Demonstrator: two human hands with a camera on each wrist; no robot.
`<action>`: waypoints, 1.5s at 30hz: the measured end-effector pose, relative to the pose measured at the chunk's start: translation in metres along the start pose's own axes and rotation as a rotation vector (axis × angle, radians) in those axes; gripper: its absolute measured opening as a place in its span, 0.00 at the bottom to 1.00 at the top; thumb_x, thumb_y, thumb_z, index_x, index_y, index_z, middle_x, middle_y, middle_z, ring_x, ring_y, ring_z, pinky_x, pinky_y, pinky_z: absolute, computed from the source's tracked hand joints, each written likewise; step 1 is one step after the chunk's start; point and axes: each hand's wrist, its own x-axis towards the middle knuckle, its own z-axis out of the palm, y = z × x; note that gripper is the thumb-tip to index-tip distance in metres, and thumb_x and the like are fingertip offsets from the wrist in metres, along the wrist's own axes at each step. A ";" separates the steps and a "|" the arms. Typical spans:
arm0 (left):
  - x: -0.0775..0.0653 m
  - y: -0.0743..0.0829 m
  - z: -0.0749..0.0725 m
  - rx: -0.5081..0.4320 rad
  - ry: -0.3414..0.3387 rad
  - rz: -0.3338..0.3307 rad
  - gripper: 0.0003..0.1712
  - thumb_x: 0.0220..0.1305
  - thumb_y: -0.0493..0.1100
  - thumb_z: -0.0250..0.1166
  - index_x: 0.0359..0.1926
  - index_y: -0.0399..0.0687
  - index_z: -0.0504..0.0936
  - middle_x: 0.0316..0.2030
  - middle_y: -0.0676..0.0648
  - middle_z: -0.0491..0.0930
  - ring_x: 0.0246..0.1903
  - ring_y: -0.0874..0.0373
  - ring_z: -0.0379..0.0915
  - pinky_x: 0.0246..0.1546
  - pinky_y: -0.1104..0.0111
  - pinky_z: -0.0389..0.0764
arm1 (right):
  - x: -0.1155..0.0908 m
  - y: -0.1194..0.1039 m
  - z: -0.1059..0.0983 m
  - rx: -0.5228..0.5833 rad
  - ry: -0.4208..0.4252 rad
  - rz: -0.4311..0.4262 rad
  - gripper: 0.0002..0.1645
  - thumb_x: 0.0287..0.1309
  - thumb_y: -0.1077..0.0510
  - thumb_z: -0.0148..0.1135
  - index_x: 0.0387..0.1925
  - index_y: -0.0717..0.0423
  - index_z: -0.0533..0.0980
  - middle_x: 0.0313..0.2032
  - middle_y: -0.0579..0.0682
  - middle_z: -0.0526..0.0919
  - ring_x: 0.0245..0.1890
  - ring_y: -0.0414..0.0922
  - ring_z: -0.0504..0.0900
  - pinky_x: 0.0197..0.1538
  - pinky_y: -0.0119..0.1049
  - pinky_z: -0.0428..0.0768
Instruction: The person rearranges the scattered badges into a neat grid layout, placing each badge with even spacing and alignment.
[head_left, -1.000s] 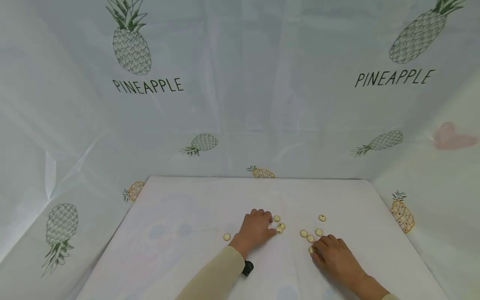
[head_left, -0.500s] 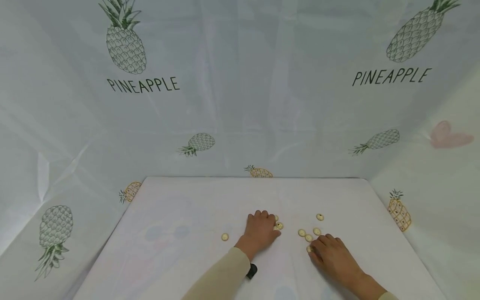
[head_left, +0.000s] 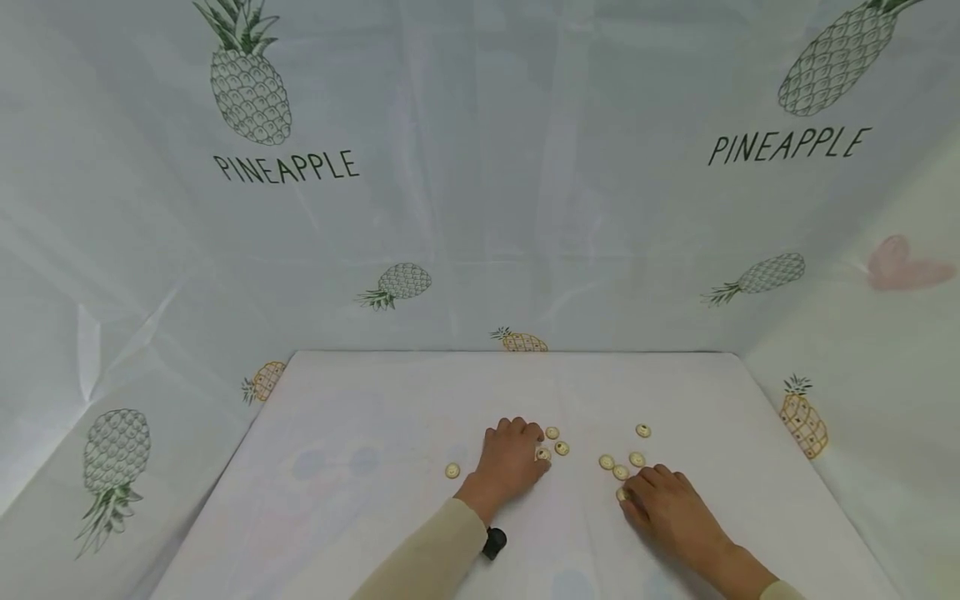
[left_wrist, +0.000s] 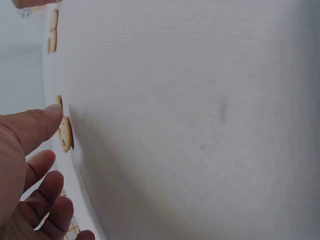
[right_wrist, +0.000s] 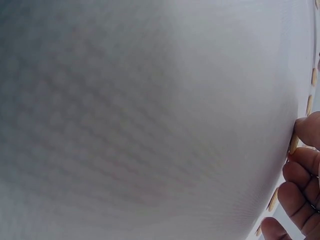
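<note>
Several small, round, pale-yellow buttons with dark hole marks lie on the white table (head_left: 360, 533). In the head view my left hand (head_left: 506, 462) is just left of the middle, with a button (head_left: 543, 454) between its thumb and forefinger. The left wrist view has the thumb (left_wrist: 37, 125) stretched to the button (left_wrist: 65, 134), the other fingers loosely bent below. Two more buttons, a far one (head_left: 552, 433) and a nearer one (head_left: 562, 448), lie just right of this hand. My right hand (head_left: 671, 512) pinches a button (right_wrist: 294, 143) between thumb and forefinger at the table.
A lone button (head_left: 452, 471) lies left of the left hand. Close to the right hand are buttons in a loose group (head_left: 607, 462), and one button (head_left: 642, 431) lies farther back. Cloth (head_left: 480, 208) printed with pineapples rises behind and beside the table.
Of two buttons that overlapped, one has slid left with my left hand, away from the other. My right hand stays put, with its button still in the fingers.
</note>
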 end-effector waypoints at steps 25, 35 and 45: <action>0.002 -0.003 0.006 0.143 0.021 0.063 0.12 0.69 0.59 0.70 0.48 0.64 0.89 0.46 0.58 0.83 0.47 0.58 0.73 0.46 0.60 0.73 | 0.002 -0.001 0.000 -0.010 0.023 -0.021 0.15 0.51 0.49 0.82 0.36 0.45 0.83 0.34 0.37 0.80 0.36 0.38 0.75 0.37 0.38 0.74; -0.006 -0.011 -0.004 0.173 0.068 0.134 0.13 0.67 0.62 0.71 0.44 0.64 0.88 0.43 0.59 0.81 0.45 0.59 0.70 0.47 0.61 0.70 | 0.001 -0.001 -0.001 -0.010 -0.021 0.005 0.14 0.52 0.49 0.82 0.36 0.44 0.83 0.34 0.37 0.80 0.36 0.38 0.76 0.38 0.39 0.75; -0.035 -0.053 -0.029 0.060 0.017 0.167 0.11 0.68 0.60 0.71 0.45 0.65 0.87 0.46 0.60 0.81 0.48 0.60 0.69 0.53 0.59 0.70 | 0.002 0.001 0.000 -0.011 -0.027 -0.005 0.15 0.52 0.49 0.82 0.37 0.46 0.83 0.35 0.39 0.81 0.36 0.39 0.76 0.38 0.40 0.75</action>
